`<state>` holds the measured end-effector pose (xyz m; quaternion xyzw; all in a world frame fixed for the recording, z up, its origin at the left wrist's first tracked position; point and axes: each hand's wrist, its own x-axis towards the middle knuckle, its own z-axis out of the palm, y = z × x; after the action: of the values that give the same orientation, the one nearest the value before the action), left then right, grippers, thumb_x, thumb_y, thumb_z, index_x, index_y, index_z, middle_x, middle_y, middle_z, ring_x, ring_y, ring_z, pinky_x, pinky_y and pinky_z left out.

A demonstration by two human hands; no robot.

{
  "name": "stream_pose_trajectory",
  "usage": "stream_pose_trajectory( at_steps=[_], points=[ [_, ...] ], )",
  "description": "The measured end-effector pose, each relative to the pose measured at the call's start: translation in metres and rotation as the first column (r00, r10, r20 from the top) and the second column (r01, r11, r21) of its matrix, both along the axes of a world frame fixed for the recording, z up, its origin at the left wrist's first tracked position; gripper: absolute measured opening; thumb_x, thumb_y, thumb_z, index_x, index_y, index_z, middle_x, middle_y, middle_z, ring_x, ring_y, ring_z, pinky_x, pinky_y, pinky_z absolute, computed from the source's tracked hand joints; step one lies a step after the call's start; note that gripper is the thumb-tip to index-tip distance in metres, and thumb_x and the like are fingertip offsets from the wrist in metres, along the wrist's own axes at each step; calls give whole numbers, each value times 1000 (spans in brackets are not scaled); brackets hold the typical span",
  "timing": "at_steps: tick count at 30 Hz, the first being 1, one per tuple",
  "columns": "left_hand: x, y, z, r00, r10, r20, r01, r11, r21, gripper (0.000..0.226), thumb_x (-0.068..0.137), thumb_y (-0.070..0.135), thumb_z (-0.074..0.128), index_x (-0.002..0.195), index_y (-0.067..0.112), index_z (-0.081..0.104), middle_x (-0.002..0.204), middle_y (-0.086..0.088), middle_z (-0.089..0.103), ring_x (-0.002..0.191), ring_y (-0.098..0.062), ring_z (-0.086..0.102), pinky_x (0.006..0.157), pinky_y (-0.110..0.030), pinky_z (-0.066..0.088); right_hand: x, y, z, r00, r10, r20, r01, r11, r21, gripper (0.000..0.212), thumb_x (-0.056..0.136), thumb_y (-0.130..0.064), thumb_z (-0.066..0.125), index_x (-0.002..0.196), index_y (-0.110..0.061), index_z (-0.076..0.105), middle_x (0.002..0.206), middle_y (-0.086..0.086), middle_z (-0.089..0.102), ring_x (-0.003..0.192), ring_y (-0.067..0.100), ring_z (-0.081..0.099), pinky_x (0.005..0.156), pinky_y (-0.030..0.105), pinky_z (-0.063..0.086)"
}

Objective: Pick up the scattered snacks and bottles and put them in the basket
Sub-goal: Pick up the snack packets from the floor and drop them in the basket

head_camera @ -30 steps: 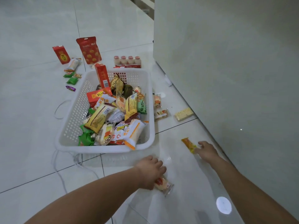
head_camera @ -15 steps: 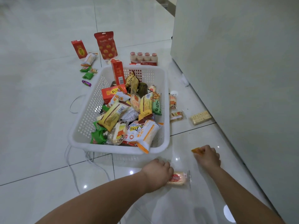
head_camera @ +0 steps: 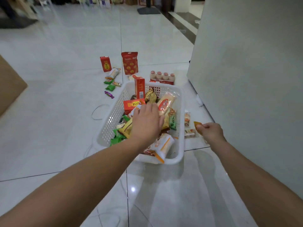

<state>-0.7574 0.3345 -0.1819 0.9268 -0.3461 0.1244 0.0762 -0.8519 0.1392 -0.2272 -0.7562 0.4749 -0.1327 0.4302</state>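
- Left hand over the white basket, fingers loosely straight, gripping nothing.
- Just past its fingertips, a clear-wrapped cracker packet atop the heaped snacks.
- Right hand right of the basket, pinching a small orange packet.
- On the floor beyond the far end: four-bottle drink pack, red pouch, red box.
- Just right of the basket: two small packets.

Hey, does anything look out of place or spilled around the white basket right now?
Nothing spilled or damaged, but snacks lie loose on the floor: a red pouch, red box, small wrappers and a four-bottle pack beyond the basket, two packets by its right side. The right hand pinches an orange packet.
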Motion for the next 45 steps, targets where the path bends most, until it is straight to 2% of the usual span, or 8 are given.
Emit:
stream_pose_trajectory(
  at_steps=[3,7,17,23,30,36,41,45],
  points=[
    [19,23,-5,963,250,-106,-235,962,136,59,99,47,27,139,6,33,133,-16,47,122,-32,41,99,-44,33,39,23,19,983,169,70,-172,985,34,26,85,-23,64,105,-6,67,107,13,66,105,28,59,85,34,45],
    [20,43,-24,915,328,-234,-278,935,222,78,96,60,22,151,9,1,155,-22,14,142,-39,14,114,-48,18,59,46,22,935,354,-25,-352,933,76,71,89,-43,57,147,-14,29,153,9,32,140,29,29,114,44,28],
    [7,-25,-24,917,34,-397,-3,997,79,72,98,51,27,152,15,-4,160,-12,-8,147,-27,-6,119,-40,4,-27,-33,-36,971,98,-219,-93,995,30,55,96,-31,45,147,-14,31,154,12,29,138,31,33,114,41,28],
    [-35,-113,-35,847,-236,-476,225,971,-81,71,97,18,42,152,9,-3,159,-11,-10,148,-24,-6,119,-34,6,-43,-74,-66,926,131,-355,-156,987,-44,49,98,-21,41,146,-16,33,154,10,28,136,33,33,111,33,27],
    [-47,-174,-91,708,-73,-703,204,973,105,81,91,6,45,149,1,-10,156,-17,-20,145,-30,-16,118,-38,0,-29,-85,-103,827,351,-439,-429,899,-88,57,96,-7,35,148,-28,26,159,1,13,145,26,13,116,34,22],
    [-28,-187,-119,643,131,-754,158,941,298,83,92,8,45,148,2,-16,153,-15,-30,143,-32,-24,116,-41,-7,-14,-94,-125,798,379,-468,-451,891,-47,46,102,-32,26,148,-29,24,161,-3,4,148,24,-4,118,38,11],
    [-35,-182,-124,752,115,-649,206,895,396,67,93,8,42,148,-2,6,156,-21,5,144,-35,6,117,-41,9,-29,-83,-132,855,269,-442,-391,896,-211,33,97,-35,44,110,-9,57,139,6,36,137,24,20,101,35,36],
    [-55,-166,-122,831,12,-556,270,865,422,48,91,5,47,136,1,30,137,-20,35,126,-34,33,90,-39,32,-60,-65,-138,871,197,-450,-394,827,-401,18,84,-20,65,94,-8,55,111,10,46,108,23,34,71,35,49]
  ],
)
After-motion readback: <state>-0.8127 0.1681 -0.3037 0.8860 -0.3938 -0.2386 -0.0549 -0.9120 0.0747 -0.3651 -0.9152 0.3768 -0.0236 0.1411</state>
